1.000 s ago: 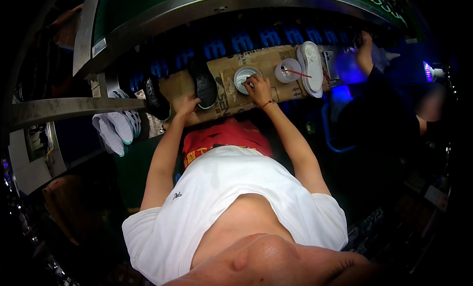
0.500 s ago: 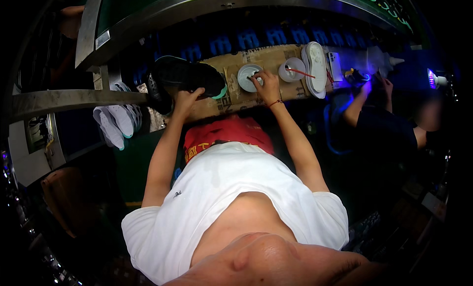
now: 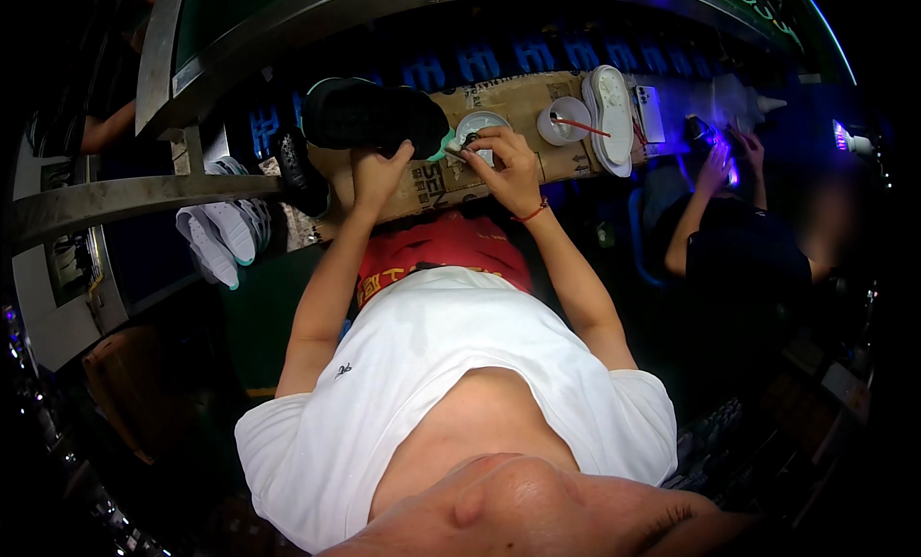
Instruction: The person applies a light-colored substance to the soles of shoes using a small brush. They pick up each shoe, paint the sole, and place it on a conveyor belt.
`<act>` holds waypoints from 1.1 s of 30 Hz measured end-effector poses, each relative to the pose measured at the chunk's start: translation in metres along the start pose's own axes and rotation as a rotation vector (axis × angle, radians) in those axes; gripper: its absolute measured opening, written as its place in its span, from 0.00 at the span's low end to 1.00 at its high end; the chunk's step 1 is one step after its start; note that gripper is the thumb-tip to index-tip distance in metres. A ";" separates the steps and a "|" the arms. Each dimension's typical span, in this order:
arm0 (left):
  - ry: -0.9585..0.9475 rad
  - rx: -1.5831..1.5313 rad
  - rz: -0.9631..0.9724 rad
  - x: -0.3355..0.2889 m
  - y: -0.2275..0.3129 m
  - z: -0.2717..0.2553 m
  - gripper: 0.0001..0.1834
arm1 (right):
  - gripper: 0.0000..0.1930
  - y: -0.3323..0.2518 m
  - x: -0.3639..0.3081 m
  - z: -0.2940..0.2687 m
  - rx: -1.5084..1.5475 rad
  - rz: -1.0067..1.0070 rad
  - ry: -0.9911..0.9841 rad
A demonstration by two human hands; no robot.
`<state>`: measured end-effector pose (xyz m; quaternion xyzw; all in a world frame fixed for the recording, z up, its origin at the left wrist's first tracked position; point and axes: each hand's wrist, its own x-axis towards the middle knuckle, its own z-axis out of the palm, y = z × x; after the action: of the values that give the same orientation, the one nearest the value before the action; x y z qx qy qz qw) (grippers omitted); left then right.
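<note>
The left hand (image 3: 380, 178) grips a black, teal-trimmed shoe (image 3: 369, 118) above the cardboard's (image 3: 556, 162) left end; the right hand (image 3: 511, 166) pinches something too small to make out at the shoe's teal tip, by a pale bowl (image 3: 477, 122). A cup (image 3: 554, 128) sits nearer the right edge.

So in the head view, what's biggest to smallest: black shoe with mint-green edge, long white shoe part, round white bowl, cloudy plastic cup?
1. Black shoe
2. White shoe part
3. White bowl and plastic cup: too alike to rank; the bowl is partly hidden.
</note>
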<state>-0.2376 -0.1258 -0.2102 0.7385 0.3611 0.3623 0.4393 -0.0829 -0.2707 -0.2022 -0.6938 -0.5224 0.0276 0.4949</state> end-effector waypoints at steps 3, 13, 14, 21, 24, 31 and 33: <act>0.030 -0.045 0.042 -0.002 -0.004 0.005 0.15 | 0.06 -0.003 0.001 0.008 -0.068 -0.029 -0.021; -0.026 -0.069 -0.015 -0.004 0.002 0.007 0.16 | 0.06 -0.013 0.004 0.010 0.070 0.094 -0.091; -0.037 -0.069 -0.017 -0.004 0.003 0.007 0.16 | 0.06 -0.015 0.006 0.009 0.101 0.157 -0.099; -0.062 -0.090 -0.026 -0.004 0.007 0.008 0.15 | 0.05 -0.001 0.011 0.006 -0.202 -0.050 0.003; -0.091 -0.024 -0.022 -0.005 0.012 0.005 0.17 | 0.06 0.003 0.014 0.004 -0.263 -0.089 0.060; -0.072 0.036 -0.031 -0.002 0.019 0.005 0.16 | 0.06 -0.009 0.006 0.007 -0.202 -0.124 0.015; -0.108 0.084 -0.051 -0.001 0.022 0.002 0.16 | 0.06 -0.009 0.003 0.010 -0.086 -0.071 -0.017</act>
<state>-0.2315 -0.1348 -0.1913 0.7654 0.3703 0.2952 0.4356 -0.0934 -0.2620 -0.1990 -0.6953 -0.5514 -0.0067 0.4610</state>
